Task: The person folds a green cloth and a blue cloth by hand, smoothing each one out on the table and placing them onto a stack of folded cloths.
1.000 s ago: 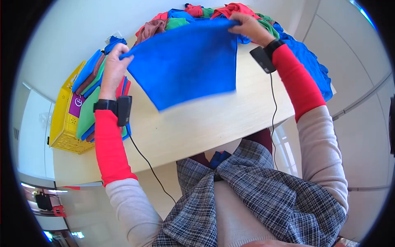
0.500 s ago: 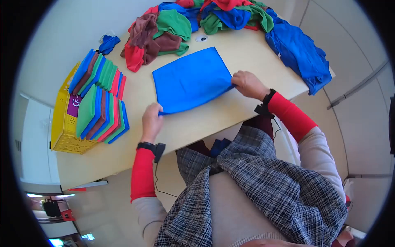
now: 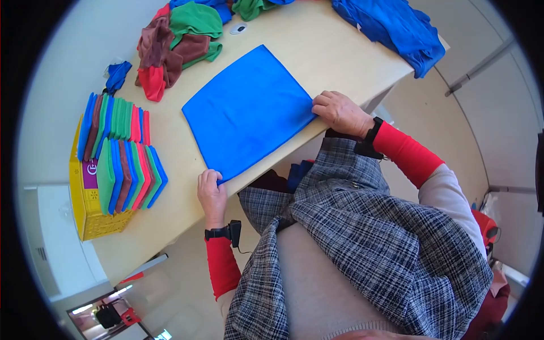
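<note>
A blue cloth (image 3: 246, 110) lies spread flat on the pale wooden table (image 3: 170, 226), its near edge close to the table's front edge. My left hand (image 3: 212, 195) pinches its near left corner. At its right corner my right hand (image 3: 341, 113) has the fabric between thumb and fingers. Both hands wear black wrist straps over red cuffs. To the left, folded cloths in green, blue, brown and red (image 3: 131, 175) stand in two rows by a yellow basket (image 3: 105, 218).
Crumpled brown, red and green cloths (image 3: 195, 48) lie at the back left. A blue heap (image 3: 394, 28) rests at the back right. A small blue cloth (image 3: 118, 75) is beyond the basket. Between the heaps is a round table fitting (image 3: 238, 28).
The blue cloth has gone from bulging along its near edge to lying flat and taut, closer to the table's front edge. The view has shifted and turned.
</note>
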`<state>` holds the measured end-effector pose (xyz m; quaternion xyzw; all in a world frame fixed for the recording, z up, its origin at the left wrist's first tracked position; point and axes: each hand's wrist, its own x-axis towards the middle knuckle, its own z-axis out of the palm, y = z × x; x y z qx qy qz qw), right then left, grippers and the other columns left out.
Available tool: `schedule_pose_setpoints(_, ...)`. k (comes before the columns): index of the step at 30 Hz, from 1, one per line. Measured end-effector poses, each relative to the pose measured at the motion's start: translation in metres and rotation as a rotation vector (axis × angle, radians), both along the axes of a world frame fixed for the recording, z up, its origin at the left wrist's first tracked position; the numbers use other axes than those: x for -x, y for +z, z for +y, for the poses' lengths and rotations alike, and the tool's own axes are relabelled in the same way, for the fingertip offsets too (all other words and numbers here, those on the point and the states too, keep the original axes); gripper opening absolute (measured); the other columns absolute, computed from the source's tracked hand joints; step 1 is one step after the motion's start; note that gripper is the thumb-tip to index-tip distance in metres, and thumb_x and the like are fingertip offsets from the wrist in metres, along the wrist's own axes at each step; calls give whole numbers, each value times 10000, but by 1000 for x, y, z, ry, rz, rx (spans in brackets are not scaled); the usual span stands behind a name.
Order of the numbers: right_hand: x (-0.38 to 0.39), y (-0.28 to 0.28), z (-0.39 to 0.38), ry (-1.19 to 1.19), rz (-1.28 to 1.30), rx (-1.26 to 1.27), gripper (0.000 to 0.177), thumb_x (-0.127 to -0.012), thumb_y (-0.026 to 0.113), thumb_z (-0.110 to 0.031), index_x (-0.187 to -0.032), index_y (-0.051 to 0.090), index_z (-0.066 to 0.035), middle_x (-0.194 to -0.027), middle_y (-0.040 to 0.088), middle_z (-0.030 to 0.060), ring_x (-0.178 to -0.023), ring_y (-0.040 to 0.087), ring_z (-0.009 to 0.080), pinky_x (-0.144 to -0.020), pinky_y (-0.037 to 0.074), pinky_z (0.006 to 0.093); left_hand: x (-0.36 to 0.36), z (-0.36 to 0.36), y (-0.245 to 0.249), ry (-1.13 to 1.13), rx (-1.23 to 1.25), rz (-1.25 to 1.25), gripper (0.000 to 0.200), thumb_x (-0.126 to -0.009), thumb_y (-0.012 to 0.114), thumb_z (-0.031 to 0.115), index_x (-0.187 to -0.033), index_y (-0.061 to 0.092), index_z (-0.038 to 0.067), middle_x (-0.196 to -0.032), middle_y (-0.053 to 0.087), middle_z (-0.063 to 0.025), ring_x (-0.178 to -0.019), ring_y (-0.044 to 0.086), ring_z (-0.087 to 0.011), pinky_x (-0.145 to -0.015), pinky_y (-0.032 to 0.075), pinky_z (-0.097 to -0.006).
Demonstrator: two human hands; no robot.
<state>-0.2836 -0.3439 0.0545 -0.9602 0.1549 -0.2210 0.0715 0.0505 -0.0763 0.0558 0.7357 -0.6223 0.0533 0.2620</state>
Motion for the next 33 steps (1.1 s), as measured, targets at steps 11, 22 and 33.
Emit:
schedule_pose_setpoints(11, -6, 30, 16, -31, -26, -177, 126, -874, 701, -160, -891, 650, -47, -885, 636, 103, -918, 609, 303, -838, 512, 425, -7, 10, 23, 4, -256, 125, 157, -799, 538, -92, -913, 576, 8, -988, 618, -142, -993, 606, -333, -872, 489, -416)
schedule_pose_setpoints(22, -165, -42, 77, -186, -52, -117, 569, -1006, 503, -446, -1421, 513, -56, -1521, 465, 153, -1442, 367, 372, -1184, 259, 548, 30, -92, -48, 66, -214, -262, 575, -1009, 529, 362, -1517, 423, 114, -1590, 370, -152, -1492, 281, -355, -1197, 182, -585)
schedule_pose_setpoints(33, -60, -41, -4, -497, 160, -38, 654, -1020, 446, -494, -1526, 403, -82, -1607, 360, 123, -1496, 282, 366, -1214, 219, 511, -14, -46, -48, 314, -302, -115, 631, -1048, 410, 478, -1567, 350, 124, -1642, 287, -142, -1526, 212, -352, -1210, 134, -574)
